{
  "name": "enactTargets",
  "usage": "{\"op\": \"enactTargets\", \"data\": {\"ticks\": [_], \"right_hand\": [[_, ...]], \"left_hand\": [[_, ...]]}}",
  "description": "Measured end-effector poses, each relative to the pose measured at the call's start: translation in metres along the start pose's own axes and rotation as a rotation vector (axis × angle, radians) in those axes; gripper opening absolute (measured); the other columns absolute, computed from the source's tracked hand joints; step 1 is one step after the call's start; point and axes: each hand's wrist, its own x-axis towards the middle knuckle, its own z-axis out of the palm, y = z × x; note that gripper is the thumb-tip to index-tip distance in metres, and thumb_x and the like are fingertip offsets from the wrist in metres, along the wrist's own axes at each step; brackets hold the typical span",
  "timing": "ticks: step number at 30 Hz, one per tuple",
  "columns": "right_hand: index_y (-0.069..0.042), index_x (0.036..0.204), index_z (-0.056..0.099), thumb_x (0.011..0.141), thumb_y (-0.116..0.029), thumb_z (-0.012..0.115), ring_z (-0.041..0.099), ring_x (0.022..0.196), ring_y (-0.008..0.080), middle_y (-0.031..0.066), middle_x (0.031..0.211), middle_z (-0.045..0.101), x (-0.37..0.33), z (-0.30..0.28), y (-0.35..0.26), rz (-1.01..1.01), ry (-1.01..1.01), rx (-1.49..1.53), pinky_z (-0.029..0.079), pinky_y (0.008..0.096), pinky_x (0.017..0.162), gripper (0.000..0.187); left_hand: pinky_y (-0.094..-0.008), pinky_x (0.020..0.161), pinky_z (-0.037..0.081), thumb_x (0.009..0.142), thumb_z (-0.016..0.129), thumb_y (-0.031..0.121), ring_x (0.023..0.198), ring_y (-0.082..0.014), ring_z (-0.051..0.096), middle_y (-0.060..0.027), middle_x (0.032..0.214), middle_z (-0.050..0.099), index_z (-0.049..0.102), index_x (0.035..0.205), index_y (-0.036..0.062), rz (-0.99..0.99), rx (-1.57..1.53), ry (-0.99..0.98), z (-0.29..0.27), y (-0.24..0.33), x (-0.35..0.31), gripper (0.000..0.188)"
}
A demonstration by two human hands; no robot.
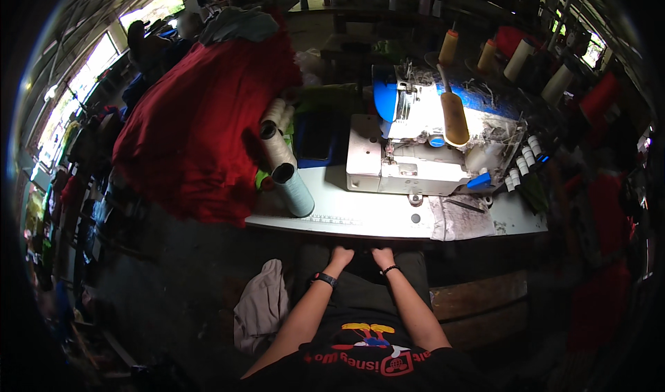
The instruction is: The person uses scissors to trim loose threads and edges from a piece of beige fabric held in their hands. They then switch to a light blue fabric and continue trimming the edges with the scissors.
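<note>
My left hand (341, 256) and my right hand (382, 256) rest side by side over my lap, just below the front edge of the white sewing table (332, 220). A small gap separates them. Their fingers fade into the shadow by the table edge, so I cannot make out how they are bent or whether anything is in them. Straight ahead, lit by a lamp, stands a white overlock sewing machine (405, 177) with blue parts. In front of it lies a stained white cloth (460, 219) with a dark slim tool (465, 203) on top.
A big heap of red fabric (201, 129) covers the table's left side. Beside it stand a pale blue thread cone (294, 192) and white cones (277, 146). More thread cones (518, 61) rise behind the machine. Grey cloth (263, 305) hangs at my left; a wooden bench (478, 298) is at my right.
</note>
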Motion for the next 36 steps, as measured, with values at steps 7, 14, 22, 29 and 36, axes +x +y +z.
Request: {"op": "enactTargets", "data": {"ticks": [7,14,22,29,36], "right_hand": [[0.014,0.077,0.062,0.071,-0.030,0.064,0.065,0.085,0.0385,0.0314,0.078,0.063,0.003,0.000,0.000,0.054,-0.008,-0.048,0.050,0.0394,0.070,0.044],[0.012,0.082,0.064,0.070,-0.028,0.059,0.061,0.091,0.0432,0.0343,0.085,0.060,-0.003,-0.004,-0.008,0.087,-0.031,-0.050,0.049,0.0423,0.078,0.042],[0.012,0.078,0.063,0.071,-0.028,0.061,0.065,0.081,0.0408,0.0323,0.077,0.062,-0.001,0.001,-0.001,0.011,0.010,-0.050,0.050,0.0415,0.067,0.041],[0.007,0.085,0.066,0.072,-0.034,0.060,0.060,0.095,0.0418,0.0321,0.091,0.061,0.008,0.013,0.007,0.024,-0.188,-0.095,0.049,0.0434,0.079,0.043],[0.007,0.091,0.065,0.079,-0.036,0.063,0.062,0.095,0.0380,0.0289,0.094,0.063,0.009,0.017,0.019,-0.236,-0.199,0.047,0.049,0.0408,0.079,0.045]], "left_hand": [[-0.0320,0.078,0.051,0.079,0.068,0.018,0.090,-0.0247,0.065,-0.0196,0.099,0.066,0.063,0.107,-0.0006,0.216,-0.047,-0.395,-0.033,0.039,-0.041,0.034],[-0.0279,0.076,0.052,0.081,0.067,0.012,0.085,-0.0154,0.065,-0.0107,0.094,0.067,0.063,0.108,0.0018,0.307,-0.048,-0.521,-0.091,0.078,-0.087,0.029],[-0.0281,0.079,0.049,0.083,0.066,0.014,0.089,-0.0186,0.064,-0.0096,0.101,0.064,0.064,0.108,0.0067,0.611,0.189,-0.456,-0.156,0.168,-0.134,0.026],[-0.0288,0.079,0.049,0.083,0.065,0.011,0.090,-0.0199,0.063,-0.0092,0.098,0.065,0.066,0.101,0.0052,0.798,-0.031,-0.346,-0.184,0.221,-0.159,0.018],[-0.0297,0.082,0.049,0.079,0.068,0.002,0.096,-0.0207,0.061,-0.0095,0.103,0.063,0.063,0.101,0.0038,0.955,-0.155,-0.283,-0.248,0.278,-0.176,0.024]]}}
